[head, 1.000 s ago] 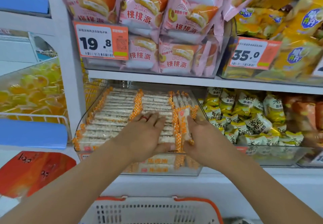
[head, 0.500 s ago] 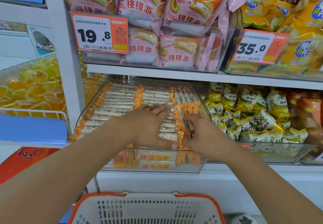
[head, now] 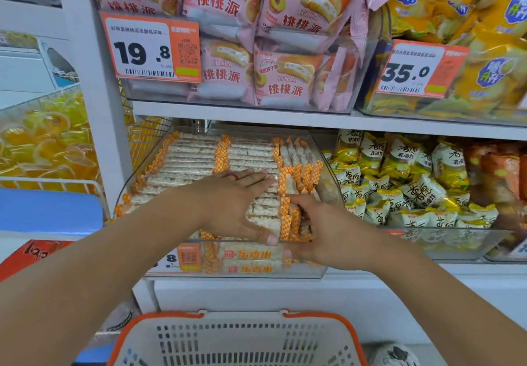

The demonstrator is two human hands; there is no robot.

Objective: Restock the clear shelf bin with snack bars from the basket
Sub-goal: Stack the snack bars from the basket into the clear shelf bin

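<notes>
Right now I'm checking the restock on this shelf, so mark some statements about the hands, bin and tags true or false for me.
1. The left hand lies flat on the bars in the bin. True.
2. The right hand is down in the basket. False: it is in the bin, fingers among the upright bars at its right side.
3. The tag above the bin reads 19.8. True.
4. The packs right of the bin are pink. False: they are yellow and white; the pink packs sit on the shelf above.
5. The left hand wears a red ring. True.
</notes>
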